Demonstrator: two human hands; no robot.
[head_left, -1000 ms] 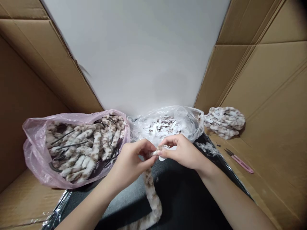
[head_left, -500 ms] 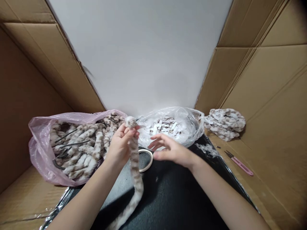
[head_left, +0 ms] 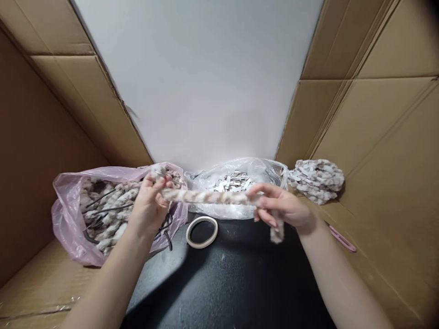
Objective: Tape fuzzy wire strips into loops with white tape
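A furry white-and-brown strip [head_left: 209, 197] is stretched level between my two hands above the black work surface [head_left: 240, 274]. My left hand [head_left: 150, 198] is closed round one end, whose white tip pokes up past the fingers. Toward the other end, my right hand [head_left: 279, 205] grips the strip, and a short length hangs below its fingers. Beneath the strip lies a roll of cream tape [head_left: 202, 232]. Behind it sits a clear plastic bag [head_left: 206, 183] of small white pieces.
At left, a pink plastic bag [head_left: 68, 219] holds furry strips and dark cords. A bundle of furry strips [head_left: 317, 180] with white pieces stands at back right. Pink-handled snips [head_left: 343, 238] lie near my right forearm. Cardboard walls [head_left: 387, 160] rise on both sides.
The strip, earlier hanging from my left hand, is now drawn out sideways. My right hand went from pinching its end, to open, to holding it farther along. The tape roll came into full view.
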